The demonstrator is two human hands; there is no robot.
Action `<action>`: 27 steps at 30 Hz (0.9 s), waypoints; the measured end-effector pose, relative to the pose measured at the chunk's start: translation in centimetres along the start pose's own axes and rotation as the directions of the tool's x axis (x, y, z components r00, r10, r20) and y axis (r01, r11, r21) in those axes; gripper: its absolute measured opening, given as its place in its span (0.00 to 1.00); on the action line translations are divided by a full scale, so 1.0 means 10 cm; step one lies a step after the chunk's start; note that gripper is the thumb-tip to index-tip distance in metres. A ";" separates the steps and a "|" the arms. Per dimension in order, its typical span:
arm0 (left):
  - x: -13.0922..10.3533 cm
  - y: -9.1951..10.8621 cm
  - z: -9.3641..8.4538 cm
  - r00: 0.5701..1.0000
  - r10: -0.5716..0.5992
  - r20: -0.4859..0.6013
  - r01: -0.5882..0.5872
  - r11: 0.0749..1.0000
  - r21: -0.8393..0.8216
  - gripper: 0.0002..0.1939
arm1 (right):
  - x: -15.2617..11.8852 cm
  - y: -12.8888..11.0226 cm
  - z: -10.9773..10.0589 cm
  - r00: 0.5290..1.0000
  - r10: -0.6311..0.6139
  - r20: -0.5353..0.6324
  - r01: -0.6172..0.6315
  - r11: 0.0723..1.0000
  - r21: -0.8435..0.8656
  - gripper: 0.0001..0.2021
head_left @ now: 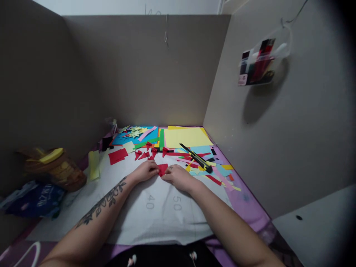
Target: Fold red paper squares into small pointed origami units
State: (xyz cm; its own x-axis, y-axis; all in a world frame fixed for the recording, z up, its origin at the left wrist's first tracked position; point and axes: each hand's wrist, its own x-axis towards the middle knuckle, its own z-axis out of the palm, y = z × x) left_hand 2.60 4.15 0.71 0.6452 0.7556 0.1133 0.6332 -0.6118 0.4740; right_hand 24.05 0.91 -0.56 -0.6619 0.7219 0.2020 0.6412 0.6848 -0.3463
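Red paper (pixel 162 169) between hands (pixel 145 171) (pixel 178 175); red item (pixel 261 63) in clear hanging container (pixel 287 43)

Body: black garment (pixel 164 256), bare forearms, one inked.
Left forearm (pixel 97 215): dark tattoo (pixel 111 196), leafy stem running lengthwise. Right forearm (pixel 222 211): bare. Garment front: two small pale pieces (pixel 193 255), detail too blurred.

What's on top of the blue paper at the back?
On the blue paper lie a heap of mostly pale stars, a pink strip and part of a green strip. The stars cover what's beneath them, so I can't see that.
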 end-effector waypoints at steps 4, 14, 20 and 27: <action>0.04 0.00 0.01 1.000 -0.021 0.022 0.021 1.000 0.007 0.11 | 0.00 -0.01 0.00 0.998 -0.066 -0.009 0.066 0.998 -0.014 0.08; 0.07 0.06 0.10 0.997 -0.071 -0.032 0.076 0.978 0.192 0.09 | 0.00 0.03 0.01 0.997 -0.072 -0.016 0.073 0.996 0.043 0.12; 0.08 0.11 0.12 0.991 -0.127 -0.041 0.133 0.962 0.239 0.09 | 0.01 0.03 0.00 0.994 -0.105 0.003 0.105 0.994 0.034 0.12; 0.11 0.11 0.14 0.987 -0.155 -0.046 0.162 0.950 0.268 0.09 | 0.00 0.02 0.02 0.996 -0.091 0.007 0.090 0.994 0.059 0.13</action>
State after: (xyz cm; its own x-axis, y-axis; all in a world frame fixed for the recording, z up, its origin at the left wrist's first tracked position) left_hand 4.60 3.96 0.12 0.5188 0.8513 0.0779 0.8204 -0.5215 0.2345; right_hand 24.12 1.08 -0.77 -0.7202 0.6560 0.2259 0.5548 0.7401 -0.3801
